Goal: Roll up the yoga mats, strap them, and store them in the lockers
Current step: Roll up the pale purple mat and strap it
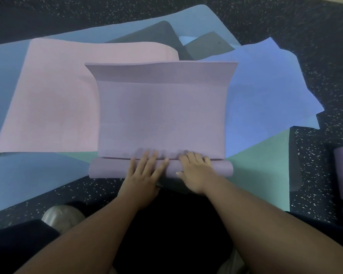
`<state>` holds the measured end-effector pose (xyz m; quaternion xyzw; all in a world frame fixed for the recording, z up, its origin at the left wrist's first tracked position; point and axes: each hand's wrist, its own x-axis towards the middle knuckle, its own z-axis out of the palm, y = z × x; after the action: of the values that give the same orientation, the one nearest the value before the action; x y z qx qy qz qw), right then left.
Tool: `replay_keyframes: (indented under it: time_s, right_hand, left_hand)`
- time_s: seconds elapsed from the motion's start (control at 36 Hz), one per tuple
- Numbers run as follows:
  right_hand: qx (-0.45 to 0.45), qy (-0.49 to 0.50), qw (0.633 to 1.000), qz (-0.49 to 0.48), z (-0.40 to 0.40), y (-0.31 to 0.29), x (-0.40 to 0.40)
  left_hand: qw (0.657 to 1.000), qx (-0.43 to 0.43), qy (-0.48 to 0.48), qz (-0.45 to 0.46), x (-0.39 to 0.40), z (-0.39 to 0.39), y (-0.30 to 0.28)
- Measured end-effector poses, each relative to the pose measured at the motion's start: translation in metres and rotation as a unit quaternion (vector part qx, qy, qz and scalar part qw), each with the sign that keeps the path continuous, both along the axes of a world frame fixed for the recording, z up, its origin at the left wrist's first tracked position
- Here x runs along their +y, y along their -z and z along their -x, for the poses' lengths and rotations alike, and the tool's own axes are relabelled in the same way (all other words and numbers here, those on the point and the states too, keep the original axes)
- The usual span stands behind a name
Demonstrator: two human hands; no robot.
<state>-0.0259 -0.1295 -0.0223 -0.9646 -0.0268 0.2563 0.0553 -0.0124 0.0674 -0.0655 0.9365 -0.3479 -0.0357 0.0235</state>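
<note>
The purple yoga mat (pixel 160 115) lies flat over a pile of other mats on the speckled floor (pixel 285 20), its near end turned into a thin roll (pixel 111 170) just in front of my knees. My left hand (pixel 145 171) and right hand (pixel 194 173) press on that roll with fingers extended, gripping nothing. I judge the risks as uneven pressure skewing the roll into a cone, a loose core, and the pink mat (pixel 53 99) beneath being dragged along.

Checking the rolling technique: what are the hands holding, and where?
Neither grips anything. The left hand and right hand press flat on the rolled near end of the purple mat.
</note>
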Motion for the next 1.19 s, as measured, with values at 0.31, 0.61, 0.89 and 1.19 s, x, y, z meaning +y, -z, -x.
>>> replay_keyframes:
  time_s: [0.31,0.61,0.89,1.19]
  right_hand:
    - [-0.254,0.084,0.964,-0.005,0.008,0.022,0.006]
    - [-0.261,0.084,0.962,0.006,0.035,0.03,0.02]
    - [-0.18,0.118,0.977,0.002,0.047,0.038,0.03]
    - [-0.118,0.154,0.981,-0.015,0.023,0.041,0.027]
  left_hand:
    - [0.995,0.079,-0.03,-0.051,-0.02,-0.039,-0.02]
    - [0.986,0.115,-0.038,-0.111,-0.026,-0.055,-0.026]
    - [0.98,0.171,-0.031,-0.101,-0.027,-0.077,-0.032]
    - [0.99,0.118,-0.024,-0.071,-0.027,-0.078,-0.029]
